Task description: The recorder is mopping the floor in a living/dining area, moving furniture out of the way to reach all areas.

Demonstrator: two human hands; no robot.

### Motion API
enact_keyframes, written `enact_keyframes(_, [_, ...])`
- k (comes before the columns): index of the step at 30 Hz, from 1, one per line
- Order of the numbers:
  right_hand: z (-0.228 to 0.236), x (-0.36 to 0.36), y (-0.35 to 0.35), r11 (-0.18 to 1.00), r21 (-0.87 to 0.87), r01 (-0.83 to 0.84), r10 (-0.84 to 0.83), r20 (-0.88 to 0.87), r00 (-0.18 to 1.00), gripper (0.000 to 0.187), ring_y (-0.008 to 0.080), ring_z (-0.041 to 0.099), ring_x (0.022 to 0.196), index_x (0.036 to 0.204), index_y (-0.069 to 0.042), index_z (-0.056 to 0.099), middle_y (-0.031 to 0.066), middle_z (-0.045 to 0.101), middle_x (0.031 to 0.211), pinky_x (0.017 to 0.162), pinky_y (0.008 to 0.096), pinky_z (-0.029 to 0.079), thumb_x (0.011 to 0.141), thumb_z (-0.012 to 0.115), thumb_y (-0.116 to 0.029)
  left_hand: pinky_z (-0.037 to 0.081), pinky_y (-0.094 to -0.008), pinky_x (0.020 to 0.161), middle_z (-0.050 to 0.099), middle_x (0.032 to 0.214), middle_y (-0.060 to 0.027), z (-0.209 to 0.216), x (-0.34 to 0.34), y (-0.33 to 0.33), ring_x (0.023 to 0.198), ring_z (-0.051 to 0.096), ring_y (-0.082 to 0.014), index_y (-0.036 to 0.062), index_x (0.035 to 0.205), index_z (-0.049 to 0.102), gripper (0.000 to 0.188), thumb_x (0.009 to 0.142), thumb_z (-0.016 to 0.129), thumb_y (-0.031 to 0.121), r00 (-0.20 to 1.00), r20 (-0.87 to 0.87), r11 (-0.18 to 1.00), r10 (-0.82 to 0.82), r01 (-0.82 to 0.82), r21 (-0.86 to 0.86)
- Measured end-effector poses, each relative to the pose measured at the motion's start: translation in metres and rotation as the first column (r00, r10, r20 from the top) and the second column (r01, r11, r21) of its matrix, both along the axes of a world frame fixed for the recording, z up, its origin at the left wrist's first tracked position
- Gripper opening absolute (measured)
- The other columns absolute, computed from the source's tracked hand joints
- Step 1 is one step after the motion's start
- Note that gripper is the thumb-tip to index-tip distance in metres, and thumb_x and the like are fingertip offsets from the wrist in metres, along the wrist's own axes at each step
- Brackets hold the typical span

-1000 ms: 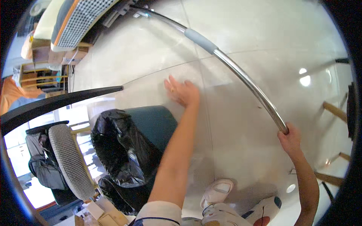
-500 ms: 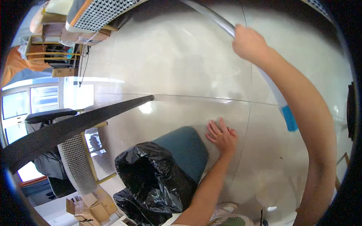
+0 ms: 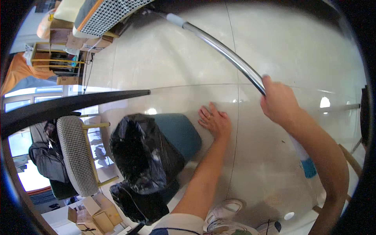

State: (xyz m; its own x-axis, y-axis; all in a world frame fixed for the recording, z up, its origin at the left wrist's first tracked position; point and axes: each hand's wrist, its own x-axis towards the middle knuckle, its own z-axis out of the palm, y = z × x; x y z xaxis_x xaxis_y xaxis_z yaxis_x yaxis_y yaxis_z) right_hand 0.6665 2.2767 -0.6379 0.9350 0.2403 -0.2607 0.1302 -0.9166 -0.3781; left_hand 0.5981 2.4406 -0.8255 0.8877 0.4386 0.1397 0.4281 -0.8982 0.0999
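Note:
My right hand [image 3: 282, 102] is closed round a long silver metal pole [image 3: 223, 51]. The pole slants from the upper left, where a pale grey sleeve joins it, down past my forearm to a white part with a blue end [image 3: 308, 168]. Whatever sits at its far end is in the dark under a checked seat and cannot be made out. With fingers spread, my left hand [image 3: 214, 121] holds nothing; whether it touches the floor I cannot tell. Close to its left stands a blue-grey bin [image 3: 178, 129] lined with a black plastic bag [image 3: 156, 164].
A second black bag [image 3: 137, 203] lies below the bin. A dark bar [image 3: 78, 101] crosses the left side. Beyond it are a checked chair [image 3: 74, 156] and open cardboard boxes [image 3: 98, 215]. Another checked seat [image 3: 107, 15] overhangs the upper left. Glossy tiles [image 3: 176, 58] cover the floor.
My right hand, still gripping the pole, has moved down and right in the picture, and more of the pole's far part shows. My left hand stays spread. The whole view has shifted.

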Motion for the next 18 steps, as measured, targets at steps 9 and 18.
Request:
enact_keyframes(9, [0.046,-0.261,-0.132,0.948,-0.077,0.308,-0.318,-0.220,0.922,0.023,0.0369,0.052,0.070,0.085,-0.004,0.040,0.0180,0.052,0.070,0.062,0.0428,0.041,0.066,0.053,-0.005,0.020,-0.0387,0.096,0.027,0.125,-0.0164,0.033,-0.016,0.013,0.115,0.028,-0.0311,0.0044,0.122,0.024,0.068,0.064,0.058,0.012,0.953,0.266,0.942,-0.146,0.216,-0.258])
enact_keyframes(18, [0.097,-0.574,-0.251,0.786,-0.340,0.517,-0.569,-0.071,0.819,0.030,0.0304,0.050,0.064,0.084,-0.002,0.047,0.0162,0.048,0.069,0.057,0.0347,0.040,0.056,0.050,0.008,0.041,-0.0360,0.066,0.053,0.071,-0.0090,0.140,-0.117,-0.125,0.073,0.049,-0.0285,0.0100,0.073,0.054,0.028,0.047,0.059,0.001,0.162,0.223,0.145,-0.961,0.985,-0.093])
